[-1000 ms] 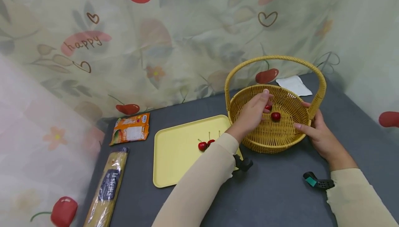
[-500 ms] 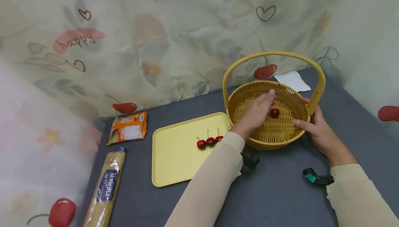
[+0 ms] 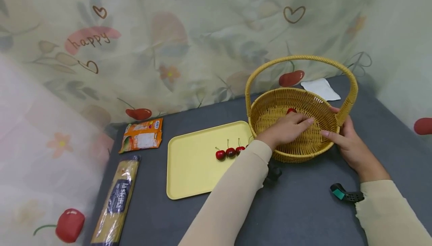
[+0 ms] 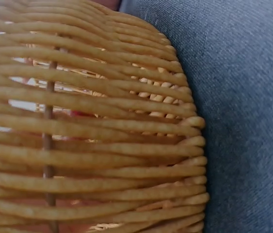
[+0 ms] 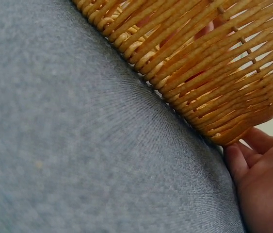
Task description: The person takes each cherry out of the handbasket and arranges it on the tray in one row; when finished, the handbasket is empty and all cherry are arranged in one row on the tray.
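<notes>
We see the right hand (image 3: 351, 147) hold the rim of the basket (image 3: 295, 159), near the back right corner of the tabletop (image 3: 303, 201), probably to keep it steady. The left hand (image 3: 286, 129) reaches down inside; its fingertips are hidden, so we cannot tell whether they pinch something. Just beyond it, one cherry (image 3: 291, 110) shows in the basket. Beside, the tray (image 3: 190, 174) carries several cherries (image 3: 231, 152) in a row, perhaps set so for order.

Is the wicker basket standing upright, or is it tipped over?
Upright: the wicker basket sits on the grey table, and its handle arches above it. The right hand grips its side.
</notes>
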`<state>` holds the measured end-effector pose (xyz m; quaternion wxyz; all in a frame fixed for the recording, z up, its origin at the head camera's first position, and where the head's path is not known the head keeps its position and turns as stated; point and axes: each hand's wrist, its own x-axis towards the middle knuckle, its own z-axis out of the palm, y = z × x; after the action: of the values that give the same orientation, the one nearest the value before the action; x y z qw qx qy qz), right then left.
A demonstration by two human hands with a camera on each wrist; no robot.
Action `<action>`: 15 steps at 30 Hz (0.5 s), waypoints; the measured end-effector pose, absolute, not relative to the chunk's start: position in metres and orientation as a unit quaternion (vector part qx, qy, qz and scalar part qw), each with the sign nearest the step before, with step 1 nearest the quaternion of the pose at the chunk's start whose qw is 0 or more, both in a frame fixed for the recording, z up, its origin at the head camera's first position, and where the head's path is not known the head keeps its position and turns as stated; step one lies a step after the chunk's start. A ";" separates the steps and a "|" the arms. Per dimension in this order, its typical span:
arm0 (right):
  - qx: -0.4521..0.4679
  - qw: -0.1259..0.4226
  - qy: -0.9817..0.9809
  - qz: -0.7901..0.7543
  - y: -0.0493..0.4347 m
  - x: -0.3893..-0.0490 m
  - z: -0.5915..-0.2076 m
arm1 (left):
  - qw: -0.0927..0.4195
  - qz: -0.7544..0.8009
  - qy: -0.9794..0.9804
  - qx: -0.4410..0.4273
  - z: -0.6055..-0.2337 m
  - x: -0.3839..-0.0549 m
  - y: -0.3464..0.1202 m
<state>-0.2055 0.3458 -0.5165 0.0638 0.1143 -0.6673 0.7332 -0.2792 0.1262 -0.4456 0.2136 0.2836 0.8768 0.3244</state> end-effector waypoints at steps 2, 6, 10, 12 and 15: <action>0.111 0.063 -0.669 0.732 0.345 -0.206 -0.516 | 0.210 0.276 0.888 0.301 -0.447 -0.280 0.127; 0.107 0.065 -0.671 0.731 0.344 -0.206 -0.515 | 0.194 0.209 0.901 0.328 -0.449 -0.282 0.128; 0.109 0.067 -0.670 0.731 0.343 -0.207 -0.515 | 0.185 0.225 0.905 0.309 -0.449 -0.283 0.129; 0.110 0.067 -0.669 0.732 0.344 -0.207 -0.515 | 0.181 0.244 0.905 0.298 -0.449 -0.283 0.129; 0.111 0.068 -0.671 0.730 0.344 -0.206 -0.516 | 0.173 0.273 0.903 0.283 -0.448 -0.282 0.129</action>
<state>-0.2062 0.3440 -0.5163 0.0682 0.1105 -0.6706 0.7304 -0.2816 0.1293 -0.4484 0.1727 0.2834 0.9031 0.2725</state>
